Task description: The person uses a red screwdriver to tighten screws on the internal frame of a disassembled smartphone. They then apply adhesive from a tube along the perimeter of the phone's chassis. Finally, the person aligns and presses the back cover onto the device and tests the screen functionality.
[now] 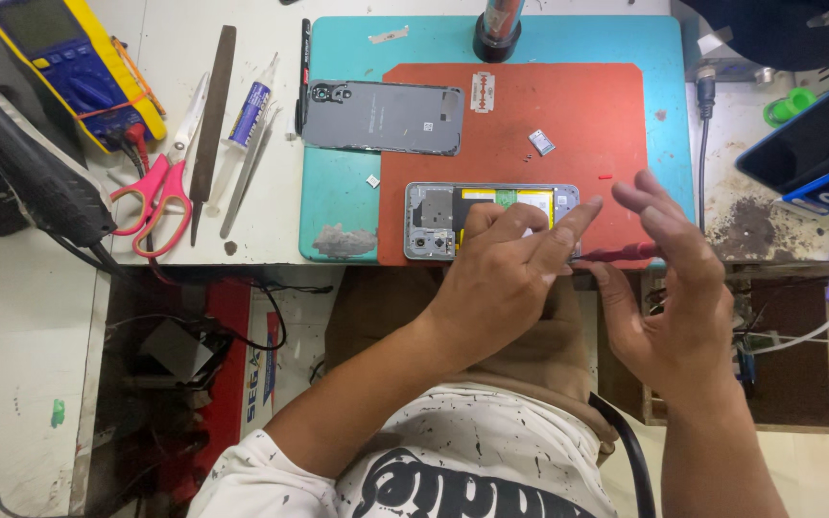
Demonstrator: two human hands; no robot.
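Grey plastic back cover (383,117) already off, upper centre; your left hand (501,273) pins the opened grey phone (434,221), your right hand (674,288) open beside the red-handled screwdriver (626,252).

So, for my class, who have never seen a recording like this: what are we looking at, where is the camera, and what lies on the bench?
The single picture comes from a camera worn on a person's head, looking down at their own two bare hands. No machine is involved. The left hand rests on an opened phone lying on a red mat, itself on a teal mat. The right hand is spread open just beside a red-handled tool; whether it grips the tool is unclear. The phone's grey back cover lies apart, near a razor blade. To the left are pink scissors, a file, a glue tube and a yellow meter.
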